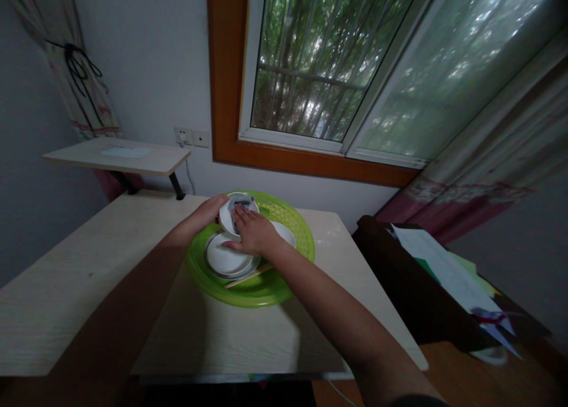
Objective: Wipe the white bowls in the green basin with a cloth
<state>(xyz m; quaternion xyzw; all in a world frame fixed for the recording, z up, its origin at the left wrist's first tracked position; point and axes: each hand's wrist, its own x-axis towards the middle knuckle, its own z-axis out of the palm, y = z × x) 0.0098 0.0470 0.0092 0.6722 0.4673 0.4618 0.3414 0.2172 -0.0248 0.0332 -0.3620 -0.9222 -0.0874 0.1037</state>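
My left hand (pixel 212 210) grips the left rim of a small white bowl (pixel 226 217), which is tilted with its inside facing me. Inside the bowl, my right hand (pixel 254 232) presses a grey cloth (pixel 245 202) against the surface, its fingers partly hiding it. Both hands are above a round green plastic tray (pixel 261 300). Stacked white plates (pixel 227 257) lie in the tray below the bowl. A second white bowl (pixel 284 233) sits partly hidden behind my right wrist. Wooden chopsticks (pixel 246 276) rest near the tray's front, passing under my right forearm.
The tray stands on a pale wooden table (pixel 248 342). At the back left rises a small shelf (pixel 155 160) on black legs. Wall sockets (pixel 191 137) and a barred window (pixel 310 70) are behind. To the right, papers (pixel 444 265) lie on a dark piece of furniture.
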